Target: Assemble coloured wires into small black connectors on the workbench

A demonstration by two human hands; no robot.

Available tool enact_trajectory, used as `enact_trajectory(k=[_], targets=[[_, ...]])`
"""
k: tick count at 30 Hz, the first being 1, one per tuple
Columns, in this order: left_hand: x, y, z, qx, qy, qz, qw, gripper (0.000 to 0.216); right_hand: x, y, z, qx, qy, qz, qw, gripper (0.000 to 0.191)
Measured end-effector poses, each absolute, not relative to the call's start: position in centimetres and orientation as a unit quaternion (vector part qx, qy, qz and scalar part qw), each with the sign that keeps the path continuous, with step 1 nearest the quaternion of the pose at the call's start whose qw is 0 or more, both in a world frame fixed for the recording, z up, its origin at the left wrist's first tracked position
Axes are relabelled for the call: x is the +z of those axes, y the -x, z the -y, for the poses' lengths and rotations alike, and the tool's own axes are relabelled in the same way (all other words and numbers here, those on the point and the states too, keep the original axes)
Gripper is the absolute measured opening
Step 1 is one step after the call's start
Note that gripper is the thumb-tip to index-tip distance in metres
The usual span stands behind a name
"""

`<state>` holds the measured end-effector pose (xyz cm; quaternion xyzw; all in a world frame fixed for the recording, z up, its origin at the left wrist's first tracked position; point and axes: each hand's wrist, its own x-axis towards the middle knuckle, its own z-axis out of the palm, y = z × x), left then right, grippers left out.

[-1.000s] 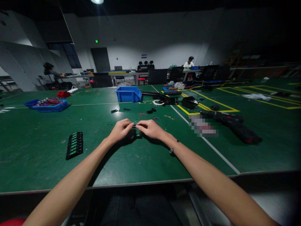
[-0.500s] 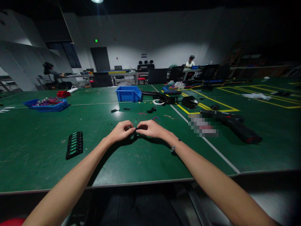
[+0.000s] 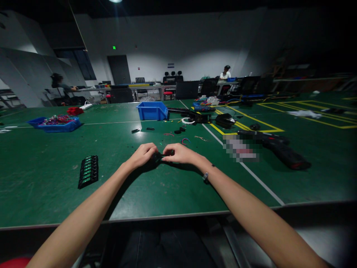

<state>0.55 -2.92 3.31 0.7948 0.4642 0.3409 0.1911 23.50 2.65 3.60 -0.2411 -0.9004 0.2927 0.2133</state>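
My left hand (image 3: 145, 153) and my right hand (image 3: 178, 153) meet over the green table, fingers closed around a small dark part (image 3: 160, 157). Most of that part is hidden by my fingers, so its kind does not show. Both hands pinch it, the left from its left end and the right from its right end. To the left of my left forearm lies a black tray-like strip (image 3: 88, 171) with a row of green circuit boards. Just beyond my hands are short red and blue wires (image 3: 185, 141) and small scattered bits.
A blue bin (image 3: 152, 111) stands beyond my hands. Farther left, a blue tray (image 3: 61, 127) holds tangled coloured wires. On the right lies a black power tool (image 3: 279, 149); black parts (image 3: 202, 118) sit mid-table. Two people work at far tables.
My left fingers have curled and shifted slightly left along the dark part, uncovering a bit of it between the hands. My right hand has barely moved.
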Motion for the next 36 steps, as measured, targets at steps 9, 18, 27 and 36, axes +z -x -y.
enact_trajectory(k=[9,18,27,36], targets=[[3.26,-0.72,2.87,0.368,-0.783,-0.474,0.164,0.053,3.92,-23.59,-2.31,0.307,0.245,0.900,0.191,0.026],[3.33,-0.81,2.93,0.361,-0.787,-0.473,0.165,0.053,3.96,-23.52,-2.22,0.299,0.247,0.904,0.180,0.026],[3.28,-0.84,2.99,0.361,-0.786,-0.472,0.173,0.053,4.01,-23.56,-2.18,0.298,0.241,0.906,0.180,0.026],[3.34,-0.88,3.01,0.362,-0.786,-0.471,0.170,0.052,3.99,-23.59,-2.17,0.296,0.239,0.908,0.178,0.026]])
